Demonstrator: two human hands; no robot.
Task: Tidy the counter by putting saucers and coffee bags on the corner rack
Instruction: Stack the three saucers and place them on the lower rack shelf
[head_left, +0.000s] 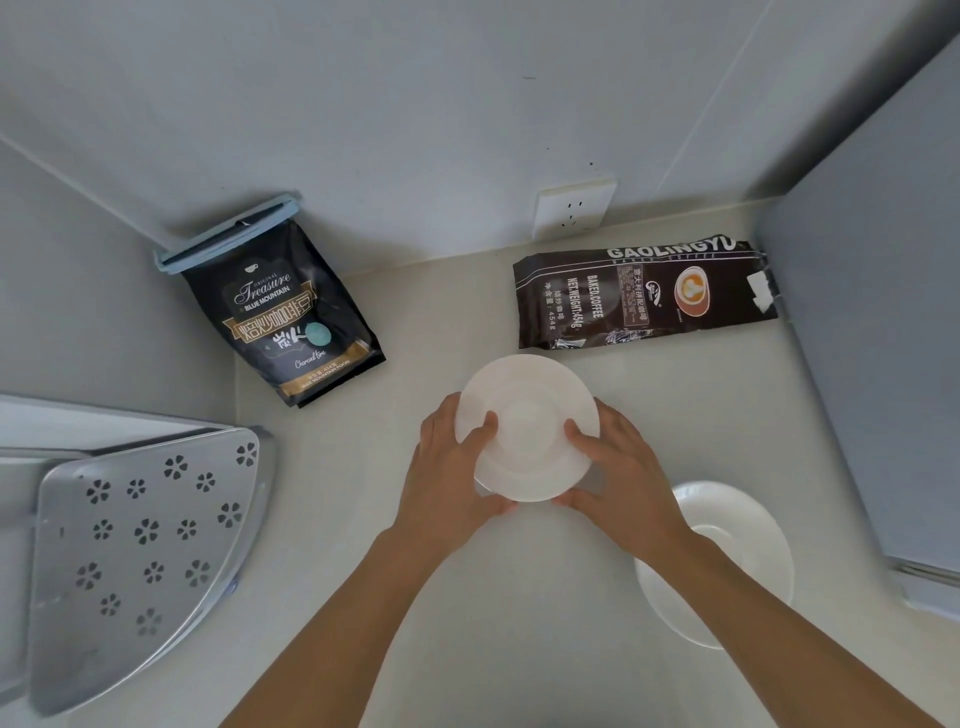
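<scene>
A white saucer (527, 415) is held over the middle of the counter by both hands. My left hand (447, 478) grips its left rim and my right hand (618, 478) grips its right rim, thumbs on top. A second white saucer (727, 571) lies on the counter at the right, partly under my right forearm. A black Blue Mountain coffee bag (283, 317) with a blue clip leans in the back left corner. A dark brown Gaolingyu coffee bag (644, 293) lies flat at the back right. The grey perforated corner rack (140, 545) stands at the left.
A wall socket (574, 210) sits above the brown bag. A grey-blue panel (883, 338) borders the counter on the right. The pale counter (467, 623) stretches between the rack and the saucers.
</scene>
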